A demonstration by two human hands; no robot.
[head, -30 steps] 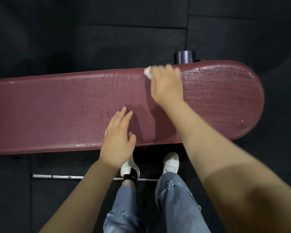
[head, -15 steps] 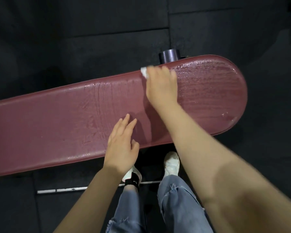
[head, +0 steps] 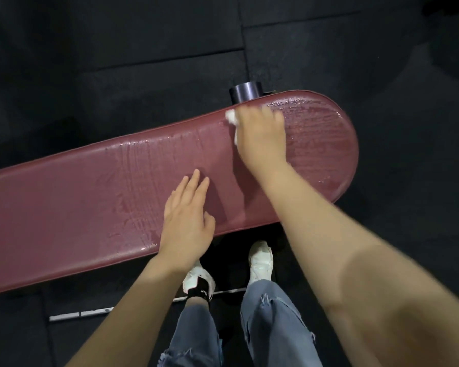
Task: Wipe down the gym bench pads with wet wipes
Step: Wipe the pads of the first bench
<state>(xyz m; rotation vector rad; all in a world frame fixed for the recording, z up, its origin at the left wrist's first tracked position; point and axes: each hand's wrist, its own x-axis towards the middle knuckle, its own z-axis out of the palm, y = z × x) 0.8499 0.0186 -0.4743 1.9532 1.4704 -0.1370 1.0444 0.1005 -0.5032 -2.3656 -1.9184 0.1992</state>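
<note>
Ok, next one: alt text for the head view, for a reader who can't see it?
Seen from above, a person's right hand presses a white wet wipe onto the far edge of a dark red bench pad, near its rounded, wet-streaked end. The left hand rests flat on the pad's near side, fingers straight. Jeans and white shoes show below on black floor.

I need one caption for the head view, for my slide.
Right hand presses a wet wipe on the red bench pad; left hand rests flat.
</note>
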